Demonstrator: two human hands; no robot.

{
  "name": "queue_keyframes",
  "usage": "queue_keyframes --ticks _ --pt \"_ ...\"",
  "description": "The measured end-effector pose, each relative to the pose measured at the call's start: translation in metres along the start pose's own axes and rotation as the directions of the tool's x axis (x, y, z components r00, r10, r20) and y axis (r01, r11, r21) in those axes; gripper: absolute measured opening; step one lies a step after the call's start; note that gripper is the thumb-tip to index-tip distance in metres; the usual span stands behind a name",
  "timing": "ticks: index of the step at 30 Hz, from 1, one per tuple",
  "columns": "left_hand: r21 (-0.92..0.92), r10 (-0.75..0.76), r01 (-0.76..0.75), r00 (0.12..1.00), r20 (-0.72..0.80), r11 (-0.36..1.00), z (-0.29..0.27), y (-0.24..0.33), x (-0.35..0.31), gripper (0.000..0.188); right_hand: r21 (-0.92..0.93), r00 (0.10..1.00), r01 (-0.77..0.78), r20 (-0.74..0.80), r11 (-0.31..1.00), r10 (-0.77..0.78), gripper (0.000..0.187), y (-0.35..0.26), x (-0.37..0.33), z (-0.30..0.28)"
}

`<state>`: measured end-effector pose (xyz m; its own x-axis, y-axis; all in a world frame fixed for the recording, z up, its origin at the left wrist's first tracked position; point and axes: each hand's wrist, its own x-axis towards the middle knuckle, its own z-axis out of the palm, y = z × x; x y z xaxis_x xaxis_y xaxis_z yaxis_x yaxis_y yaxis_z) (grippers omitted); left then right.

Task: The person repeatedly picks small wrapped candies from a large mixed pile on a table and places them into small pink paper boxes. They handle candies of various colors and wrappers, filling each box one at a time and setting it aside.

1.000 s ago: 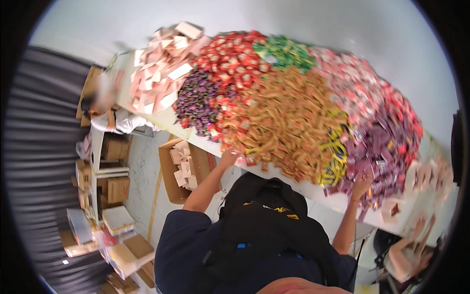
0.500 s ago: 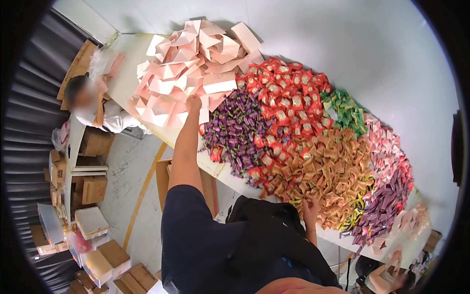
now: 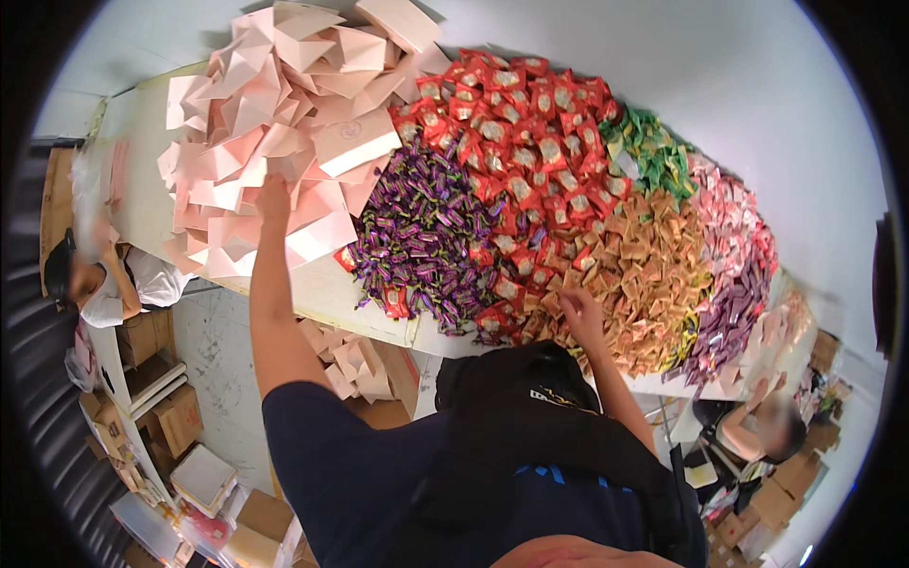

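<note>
My left hand (image 3: 274, 199) reaches into a heap of folded pink paper boxes (image 3: 248, 151) at the far left of the table. Its fingers are closed at the edge of one box and partly hidden by it. My right hand (image 3: 583, 317) hovers over the near edge of a pile of brown-wrapped packets (image 3: 649, 256), fingers loosely bent and apart, with nothing visible in them. Between the hands lie small purple-wrapped sweets (image 3: 421, 227) and red packets with clear windows (image 3: 540, 133).
Green packets (image 3: 649, 151), pink-white packets (image 3: 724, 213) and dark purple packets (image 3: 729, 317) lie along the right. Below the table's front edge, an open carton (image 3: 393, 379) holds pink boxes. Co-workers sit at the left (image 3: 142, 284) and right (image 3: 757, 431). A grey wall (image 3: 720, 76) stands behind.
My view has shifted, and the heaps sit further left and higher in it. My left hand has gone deeper into the pink boxes. My right hand has moved forward and its fingers have loosened.
</note>
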<state>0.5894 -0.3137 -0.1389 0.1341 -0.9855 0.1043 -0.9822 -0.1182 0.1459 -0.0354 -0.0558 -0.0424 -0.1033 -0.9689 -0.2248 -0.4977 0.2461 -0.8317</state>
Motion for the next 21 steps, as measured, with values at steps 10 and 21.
queue_keyframes --ticks 10,21 --pt "0.129 0.081 -0.082 0.997 0.019 0.988 -0.238 0.127 -0.147 0.009 -0.509 0.630 0.771 0.527 0.382 -0.570 0.040 -0.019 0.192 0.117" --pt "-0.660 0.160 0.413 0.762 0.628 0.628 -0.186 0.337 -0.270 0.019 -0.420 0.978 0.160 -0.054 0.893 -0.200 0.027 -0.085 0.192 0.073"
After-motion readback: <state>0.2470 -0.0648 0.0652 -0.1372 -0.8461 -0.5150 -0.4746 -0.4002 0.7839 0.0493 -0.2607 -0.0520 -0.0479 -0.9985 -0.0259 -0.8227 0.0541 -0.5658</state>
